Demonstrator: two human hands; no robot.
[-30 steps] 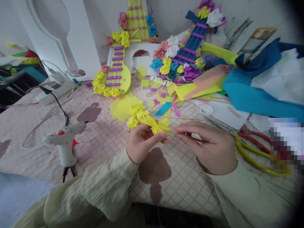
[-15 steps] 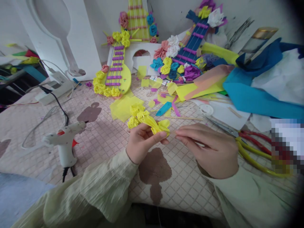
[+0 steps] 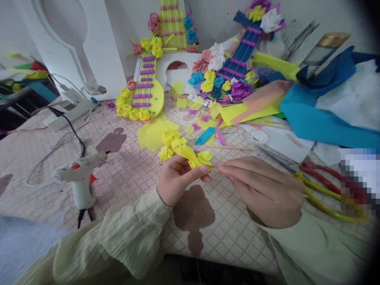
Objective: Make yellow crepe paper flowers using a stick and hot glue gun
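My left hand (image 3: 178, 178) pinches a strip of yellow crepe paper (image 3: 194, 156) that is being rolled into a small flower. Its fingers press the rolled end. My right hand (image 3: 264, 190) pinches a thin stick whose tip meets that rolled end; the stick is almost wholly hidden by the fingers. Just behind the left hand, two finished yellow paper flowers (image 3: 170, 142) lie on the patterned cloth (image 3: 133, 166).
A white glue gun (image 3: 81, 174) stands at the left with its cable. Scissors with red and yellow handles (image 3: 314, 178) lie at the right. Paper guitars decorated with flowers (image 3: 145, 91) lean at the back. Coloured paper sheets (image 3: 320, 118) are piled at the right.
My right hand has slid slightly right and down while staying at the rolled end. The left hand and the yellow paper have hardly moved.
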